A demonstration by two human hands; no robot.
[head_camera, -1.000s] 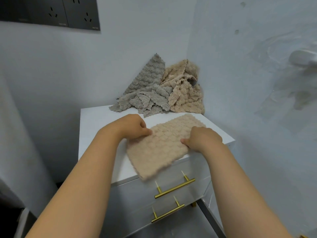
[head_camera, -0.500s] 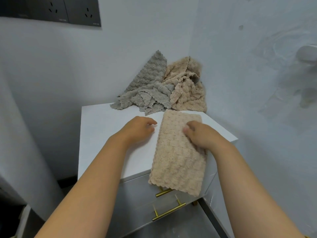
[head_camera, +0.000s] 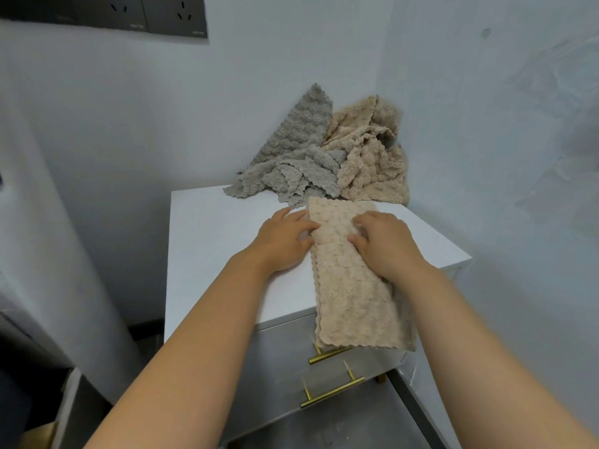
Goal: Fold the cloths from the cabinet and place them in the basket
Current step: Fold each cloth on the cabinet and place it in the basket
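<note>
A beige textured cloth (head_camera: pixel 350 286), folded into a long strip, lies on the white cabinet top (head_camera: pixel 214 254) and hangs over its front edge. My left hand (head_camera: pixel 285 238) rests flat on the cabinet with its fingertips touching the strip's left edge. My right hand (head_camera: pixel 382 241) lies on top of the strip with fingers bent, pressing it down. Behind them, a crumpled grey cloth (head_camera: pixel 291 163) and a crumpled beige cloth (head_camera: pixel 372 160) are heaped in the corner against the walls. No basket is in view.
The cabinet stands in a corner between two pale walls. Its grey drawer fronts carry gold bar handles (head_camera: pixel 334 392). Dark wall sockets (head_camera: pixel 162 14) sit at the upper left. A cardboard corner (head_camera: pixel 39 435) shows at the lower left.
The beige cloth was turned from lying slantwise to lying lengthwise toward me, hanging over the front edge. Both hands moved onto its far half, the left back to its left edge.
</note>
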